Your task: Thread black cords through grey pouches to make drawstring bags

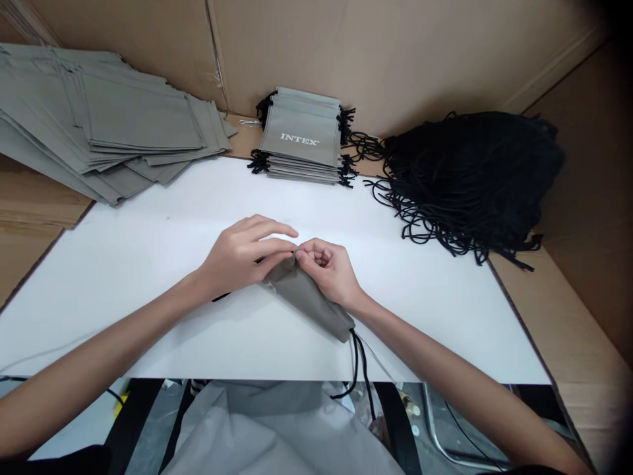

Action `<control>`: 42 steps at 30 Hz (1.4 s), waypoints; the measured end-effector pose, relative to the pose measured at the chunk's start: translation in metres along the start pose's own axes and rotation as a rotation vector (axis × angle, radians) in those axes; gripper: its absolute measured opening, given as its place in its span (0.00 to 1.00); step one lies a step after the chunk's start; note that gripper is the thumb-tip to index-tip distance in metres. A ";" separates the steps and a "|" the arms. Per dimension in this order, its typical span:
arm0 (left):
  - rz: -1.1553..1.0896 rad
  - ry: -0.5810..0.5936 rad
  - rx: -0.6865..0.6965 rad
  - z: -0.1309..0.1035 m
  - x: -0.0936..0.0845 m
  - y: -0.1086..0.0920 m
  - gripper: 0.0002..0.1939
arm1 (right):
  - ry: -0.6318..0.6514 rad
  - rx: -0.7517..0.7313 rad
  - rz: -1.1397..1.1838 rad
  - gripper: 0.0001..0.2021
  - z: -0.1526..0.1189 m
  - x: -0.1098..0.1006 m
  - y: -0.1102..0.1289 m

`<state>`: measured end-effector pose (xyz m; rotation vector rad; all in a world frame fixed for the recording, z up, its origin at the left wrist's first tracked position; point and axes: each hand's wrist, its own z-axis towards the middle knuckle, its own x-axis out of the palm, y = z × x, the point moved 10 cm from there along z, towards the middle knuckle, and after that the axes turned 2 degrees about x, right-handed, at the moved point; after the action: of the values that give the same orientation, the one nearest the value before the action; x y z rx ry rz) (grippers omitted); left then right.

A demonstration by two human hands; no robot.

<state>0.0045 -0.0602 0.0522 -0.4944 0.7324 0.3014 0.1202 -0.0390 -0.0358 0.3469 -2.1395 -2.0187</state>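
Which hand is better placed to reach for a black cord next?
Probably your right hand: the pile of black cords lies on that side, while your left hand would have to cross over. Both are at the gray pouch, though, so the right would leave it.

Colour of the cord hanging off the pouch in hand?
Black cord, hanging from the grey pouch; head view.

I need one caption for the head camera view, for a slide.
Two hands pinch a gray drawstring pouch above a white table, before stacked INTEX pouches and black cords.
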 end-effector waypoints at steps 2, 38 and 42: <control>0.164 0.030 0.173 0.000 -0.002 -0.012 0.07 | 0.014 -0.005 0.000 0.13 0.000 0.002 0.000; 0.384 -0.037 0.369 -0.014 -0.003 -0.018 0.05 | 0.171 -0.017 -0.050 0.14 0.002 0.013 -0.001; 0.346 0.056 0.220 -0.012 -0.003 0.000 0.06 | 0.160 -0.016 -0.079 0.15 0.002 0.013 0.001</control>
<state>-0.0041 -0.0664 0.0466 -0.1655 0.8945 0.5248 0.1073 -0.0404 -0.0358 0.5780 -2.0430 -1.9744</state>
